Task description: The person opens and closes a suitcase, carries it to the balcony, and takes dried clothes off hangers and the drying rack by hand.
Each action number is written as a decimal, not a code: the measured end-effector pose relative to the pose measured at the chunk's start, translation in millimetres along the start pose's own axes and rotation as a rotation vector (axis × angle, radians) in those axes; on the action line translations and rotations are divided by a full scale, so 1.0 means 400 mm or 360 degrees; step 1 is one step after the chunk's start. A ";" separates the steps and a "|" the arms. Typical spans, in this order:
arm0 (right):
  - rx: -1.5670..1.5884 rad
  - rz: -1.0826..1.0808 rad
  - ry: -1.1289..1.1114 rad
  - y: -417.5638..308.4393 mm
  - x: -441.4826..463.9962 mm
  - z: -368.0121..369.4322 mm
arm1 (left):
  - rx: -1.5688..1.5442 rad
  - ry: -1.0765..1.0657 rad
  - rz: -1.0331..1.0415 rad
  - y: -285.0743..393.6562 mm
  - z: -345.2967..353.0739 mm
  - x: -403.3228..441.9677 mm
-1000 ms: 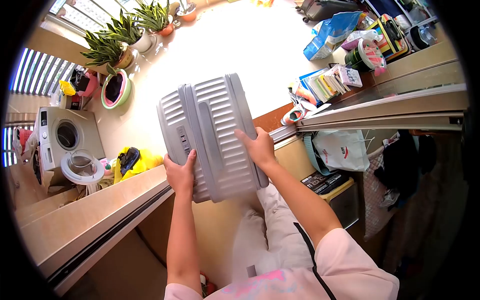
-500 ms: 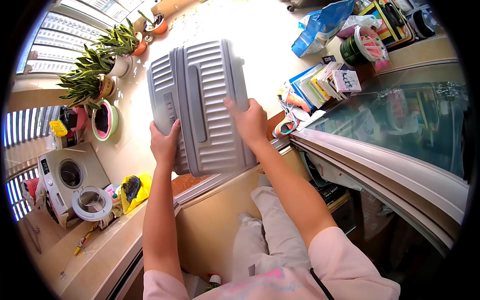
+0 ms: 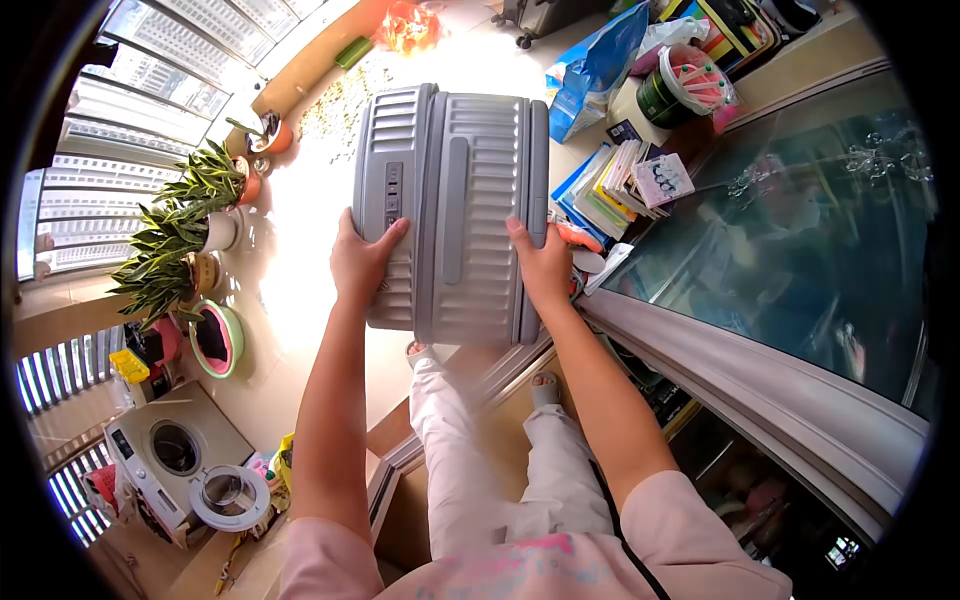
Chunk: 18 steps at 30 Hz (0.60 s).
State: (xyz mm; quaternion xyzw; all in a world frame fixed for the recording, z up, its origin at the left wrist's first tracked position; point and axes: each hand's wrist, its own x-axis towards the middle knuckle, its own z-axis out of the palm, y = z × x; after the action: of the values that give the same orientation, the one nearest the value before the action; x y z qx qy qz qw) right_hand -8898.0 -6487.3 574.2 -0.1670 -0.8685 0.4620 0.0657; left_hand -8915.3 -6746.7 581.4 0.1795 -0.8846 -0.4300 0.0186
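Observation:
A grey ribbed hard-shell suitcase (image 3: 480, 200) is held out in front of me, in the middle of the head view. Its side handle (image 3: 454, 210) and a combination lock (image 3: 393, 190) face me. My left hand (image 3: 364, 258) is closed on the left side, thumb on the ribbed shell below the lock. Gripping the right side is my right hand (image 3: 543, 262), its thumb on the shell near the edge. The fingers of both hands are partly hidden behind the case.
Potted plants (image 3: 165, 255) line the window side at left. Below them stand a green basin (image 3: 232, 340) and a washing machine (image 3: 175, 450) with its door open. Right of the suitcase are books (image 3: 615, 185), a blue bag (image 3: 590, 75) and a glass sliding door (image 3: 780, 230). A door track crosses underfoot.
The suitcase has shifted right in view and turned more upright, still in both hands. My left leg has stepped forward across the door track, and the view has turned.

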 end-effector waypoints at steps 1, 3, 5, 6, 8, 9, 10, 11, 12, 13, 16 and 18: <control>0.0074 0.0059 0.0021 -0.090 0.003 -0.067 | 0.0050 -0.0066 0.0064 0.092 -0.057 0.025; 0.0080 0.0080 0.0200 -0.111 0.010 -0.083 | 0.0109 -0.0241 0.0155 0.145 -0.059 0.096; 0.0094 0.0158 0.0314 -0.169 0.004 -0.139 | 0.0153 -0.0362 0.0244 0.247 -0.080 0.138; 0.0121 0.0185 0.0369 -0.210 0.012 -0.176 | 0.0200 -0.0414 0.0257 0.306 -0.089 0.156; 0.0088 0.0216 0.0506 -0.220 0.026 -0.206 | 0.0254 -0.0288 0.0475 0.364 -0.065 0.186; 0.0093 0.0238 0.0567 -0.212 0.100 -0.271 | 0.0227 -0.0353 0.0490 0.487 -0.044 0.207; 0.0094 0.0261 0.0618 -0.215 0.128 -0.288 | 0.0239 -0.0397 0.0495 0.537 -0.044 0.229; 0.0136 0.0285 0.0618 -0.230 0.134 -0.297 | 0.0254 -0.0438 0.0497 0.580 -0.059 0.247; 0.0184 0.0307 0.0622 -0.273 0.151 -0.318 | 0.0273 -0.0478 0.0505 0.635 -0.063 0.270; 0.0238 0.0330 0.0630 -0.311 0.161 -0.325 | 0.0288 -0.0523 0.0531 0.665 -0.072 0.298; 0.0184 0.0445 0.0717 -0.416 0.177 -0.333 | 0.0327 -0.0686 0.0618 0.720 -0.117 0.423; 0.0180 0.0524 0.0737 -0.448 0.185 -0.335 | 0.0367 -0.0757 0.0767 0.749 -0.151 0.517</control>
State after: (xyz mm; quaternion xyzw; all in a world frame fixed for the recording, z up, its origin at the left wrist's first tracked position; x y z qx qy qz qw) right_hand -8972.5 -6449.4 794.4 -0.4029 -0.7644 0.4638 0.1958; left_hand -9187.7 -6691.5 824.2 -0.1385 -0.9238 -0.3404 -0.1072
